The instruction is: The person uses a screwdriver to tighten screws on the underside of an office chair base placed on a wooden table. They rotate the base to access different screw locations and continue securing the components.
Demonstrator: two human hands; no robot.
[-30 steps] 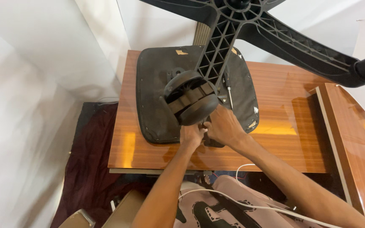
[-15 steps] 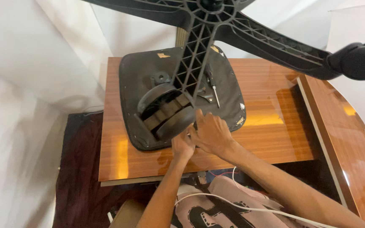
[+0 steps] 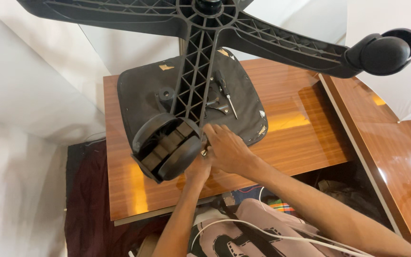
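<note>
Fingers of both hands meet at the near caster (image 3: 167, 150), at the point where it joins its leg (image 3: 193, 85) of the upturned chair base (image 3: 205, 19).

Left side: the caster is a black twin wheel with its open underside and inner ribs facing the camera. It hangs over the front part of the table (image 3: 120, 190), just below the seat (image 3: 139, 95), a black padded panel lying flat on the wood. A round knob (image 3: 166, 94) sits on the seat just left of the leg.

Centre: the left hand (image 3: 198, 169) comes up from below, directly under the caster's right edge. It is largely hidden by the right hand; whether its fingers are closed cannot be told. The right hand (image 3: 227, 150) lies palm down with its fingers together and curled against the caster's right side. A small metal part shows between the two hands; which hand holds it cannot be told. A screwdriver (image 3: 227, 95) rests on the seat, just right of the leg and above the right hand.

Right side: a second leg runs out to the far caster (image 3: 384, 52), which is well apart from both hands. A second table (image 3: 391, 157) butts against the first along its right edge.
</note>
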